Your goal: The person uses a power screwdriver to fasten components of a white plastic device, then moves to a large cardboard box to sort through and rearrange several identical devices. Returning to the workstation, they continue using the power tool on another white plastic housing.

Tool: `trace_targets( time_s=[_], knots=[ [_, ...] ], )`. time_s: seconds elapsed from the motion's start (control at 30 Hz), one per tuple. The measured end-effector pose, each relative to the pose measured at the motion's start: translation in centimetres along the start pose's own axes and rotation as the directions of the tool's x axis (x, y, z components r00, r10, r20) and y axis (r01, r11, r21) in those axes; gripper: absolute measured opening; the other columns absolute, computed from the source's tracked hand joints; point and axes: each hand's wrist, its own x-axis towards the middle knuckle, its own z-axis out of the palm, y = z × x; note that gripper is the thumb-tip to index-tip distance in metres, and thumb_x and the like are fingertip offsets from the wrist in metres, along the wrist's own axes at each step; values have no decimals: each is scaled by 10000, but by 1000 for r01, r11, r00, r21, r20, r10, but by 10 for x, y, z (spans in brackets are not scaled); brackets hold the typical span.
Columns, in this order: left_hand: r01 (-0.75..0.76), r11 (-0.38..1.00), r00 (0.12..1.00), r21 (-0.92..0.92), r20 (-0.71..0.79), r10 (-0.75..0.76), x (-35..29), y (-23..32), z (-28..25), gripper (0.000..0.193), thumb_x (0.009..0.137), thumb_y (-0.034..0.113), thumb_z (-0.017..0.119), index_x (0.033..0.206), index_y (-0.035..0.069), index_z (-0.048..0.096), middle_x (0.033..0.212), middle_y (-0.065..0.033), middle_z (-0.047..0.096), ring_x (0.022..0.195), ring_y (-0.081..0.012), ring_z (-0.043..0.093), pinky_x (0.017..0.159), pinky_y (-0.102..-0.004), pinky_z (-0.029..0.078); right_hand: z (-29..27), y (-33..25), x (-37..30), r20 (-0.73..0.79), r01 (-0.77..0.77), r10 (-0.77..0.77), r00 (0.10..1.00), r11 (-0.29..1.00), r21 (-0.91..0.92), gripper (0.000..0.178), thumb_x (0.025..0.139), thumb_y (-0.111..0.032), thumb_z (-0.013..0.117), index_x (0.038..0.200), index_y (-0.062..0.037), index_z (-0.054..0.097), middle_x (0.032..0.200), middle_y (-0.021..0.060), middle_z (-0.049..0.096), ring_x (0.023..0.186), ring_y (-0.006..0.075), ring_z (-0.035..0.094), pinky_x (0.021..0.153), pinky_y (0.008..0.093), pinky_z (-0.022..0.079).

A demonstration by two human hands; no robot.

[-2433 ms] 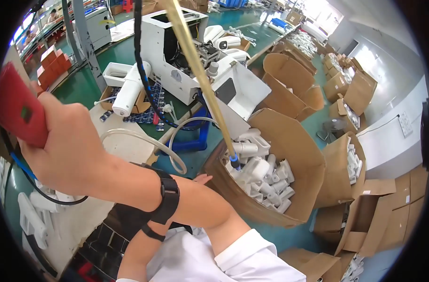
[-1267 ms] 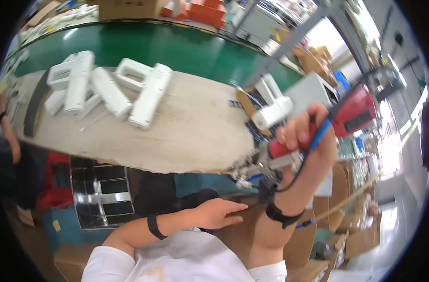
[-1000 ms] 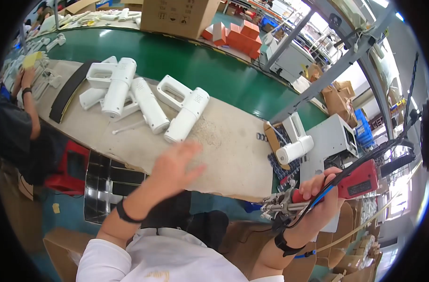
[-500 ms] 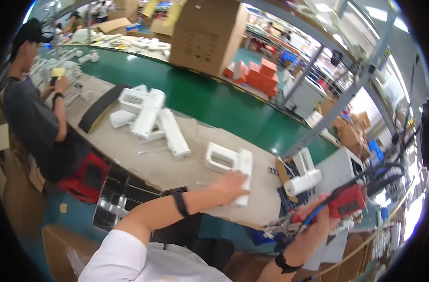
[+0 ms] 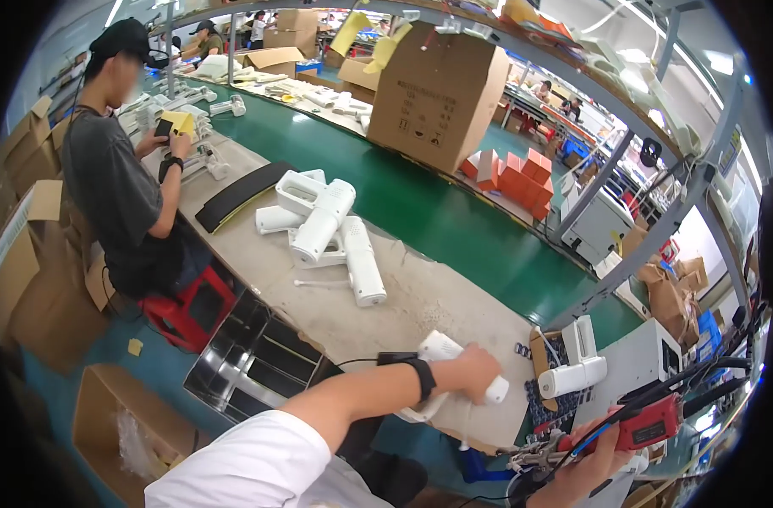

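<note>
My left hand [image 5: 478, 372] is wrapped over the barrel-shaped body of a white plastic housing [image 5: 437, 345] near the table's front edge. Its looped handle points toward me, partly hidden under my wrist, and a thin white lead hangs off the near side. At the lower right my right hand [image 5: 596, 464] grips a red power tool [image 5: 649, 423] with a metal front end and a blue tube. The tool is apart from the housing. Several similar white housings [image 5: 323, 222] lie piled farther left on the table. Another white housing [image 5: 572, 372] sits at the right, above the tool.
A brown board covers the table [image 5: 420, 296]; a green belt [image 5: 403, 199] runs behind it. A dark curved strip [image 5: 242, 196] lies left of the pile. A co-worker [image 5: 120, 161] stands at the left handling a yellow-and-black piece. Metal posts and a large carton [image 5: 433, 106] rise behind.
My left hand has turned the white housing so its handle swings from the left toward me. The right hand keeps the tool in about the same place. The whole view has shifted.
</note>
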Motion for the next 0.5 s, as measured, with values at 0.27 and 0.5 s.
trace_targets(
  time_s=[0.27, 0.5],
  knots=[
    [94, 987, 996, -129, 18, -92, -26, -7, -10, 463, 622, 353, 739, 965, 54, 649, 956, -142, 664, 918, -291, 648, 806, -397, 489, 34, 50, 27, -119, 34, -41, 992, 998, -61, 198, 880, -153, 625, 944, 17, 547, 586, 86, 540, 424, 136, 486, 367, 271, 396],
    [53, 991, 979, -124, -190, -76, -21, -18, 3, 478, 624, 443, 714, 865, 38, 640, 819, -146, 666, 796, -319, 655, 703, -415, 517, 80, 78, 43, -165, 99, -94, 982, 995, 21, 124, 845, -39, 620, 936, 13, 553, 580, 39, 508, 412, 112, 454, 355, 259, 351]
  ],
)
